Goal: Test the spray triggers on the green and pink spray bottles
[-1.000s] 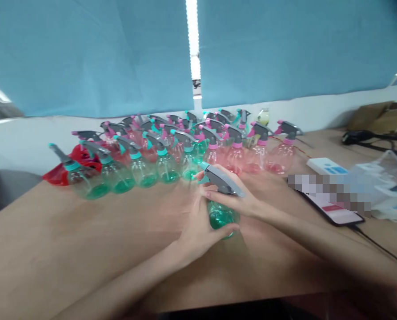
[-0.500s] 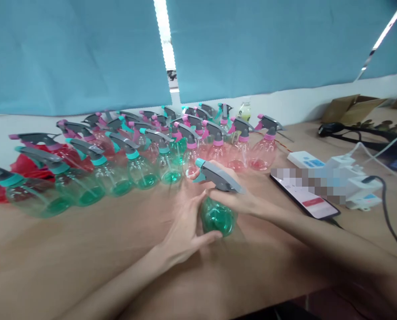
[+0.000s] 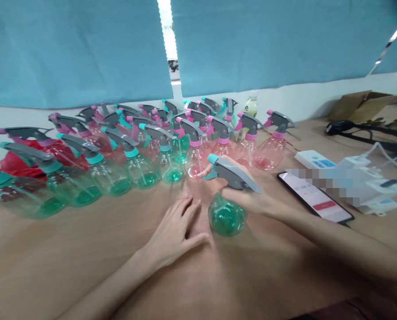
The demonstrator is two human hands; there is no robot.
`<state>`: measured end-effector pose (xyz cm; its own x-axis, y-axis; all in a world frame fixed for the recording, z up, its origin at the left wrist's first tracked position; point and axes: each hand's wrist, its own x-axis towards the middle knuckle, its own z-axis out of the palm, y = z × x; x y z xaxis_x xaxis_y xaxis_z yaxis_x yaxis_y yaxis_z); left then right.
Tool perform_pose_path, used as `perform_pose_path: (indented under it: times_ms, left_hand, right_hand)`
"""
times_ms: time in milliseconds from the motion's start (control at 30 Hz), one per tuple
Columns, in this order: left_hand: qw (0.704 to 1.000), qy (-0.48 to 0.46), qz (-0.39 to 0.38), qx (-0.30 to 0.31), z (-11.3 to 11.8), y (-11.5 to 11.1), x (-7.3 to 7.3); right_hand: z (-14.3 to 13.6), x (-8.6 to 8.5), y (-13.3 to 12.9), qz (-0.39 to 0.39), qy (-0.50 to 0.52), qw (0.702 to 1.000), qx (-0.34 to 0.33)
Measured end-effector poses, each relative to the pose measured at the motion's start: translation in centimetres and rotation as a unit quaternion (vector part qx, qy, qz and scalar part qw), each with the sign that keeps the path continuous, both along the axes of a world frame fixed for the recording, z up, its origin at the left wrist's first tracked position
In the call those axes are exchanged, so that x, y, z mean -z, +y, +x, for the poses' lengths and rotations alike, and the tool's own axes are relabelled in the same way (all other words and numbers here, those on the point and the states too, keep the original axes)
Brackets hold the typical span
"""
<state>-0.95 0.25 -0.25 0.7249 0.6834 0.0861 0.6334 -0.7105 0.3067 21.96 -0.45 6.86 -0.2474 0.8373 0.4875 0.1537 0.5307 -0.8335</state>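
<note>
Covering the lower frame, a brown table bears rows of spray bottles.
Just right of centre, a green sprayer has its neck gripped by the right hand; the left hand, fingers loosely spread, is just left of it; a phone lies at right.

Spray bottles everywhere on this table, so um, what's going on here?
A person's right hand grips a green spray bottle around its neck, just under the gray trigger head. The left hand is open beside it, fingers spread. More green bottles and pink bottles stand in rows behind, with a phone off to the right.
</note>
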Motion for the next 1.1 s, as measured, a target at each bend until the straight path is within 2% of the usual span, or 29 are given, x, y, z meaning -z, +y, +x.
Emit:
perform_pose_path:
  times_ms: [267,500,767,1100]
  left_hand:
    - [1.0,0.006,0.001,0.008,-0.2,-0.2,-0.1]
    - [1.0,-0.008,0.006,0.019,-0.5,0.2,-0.1]
    - [1.0,-0.018,0.007,0.019,-0.6,0.2,-0.1]
    - [0.999,-0.033,0.008,0.02,-0.5,0.2,-0.2]
  right_hand:
    - [-0.1,0.2,-0.1,0.013,0.01,1.0,0.009]
    - [-0.1,-0.1,-0.2,-0.017,-0.002,1.0,0.003]
    - [0.2,-0.4,-0.4,-0.015,-0.025,0.999,0.023]
    - [-0.5,0.9,-0.2,-0.024,0.047,0.999,0.011]
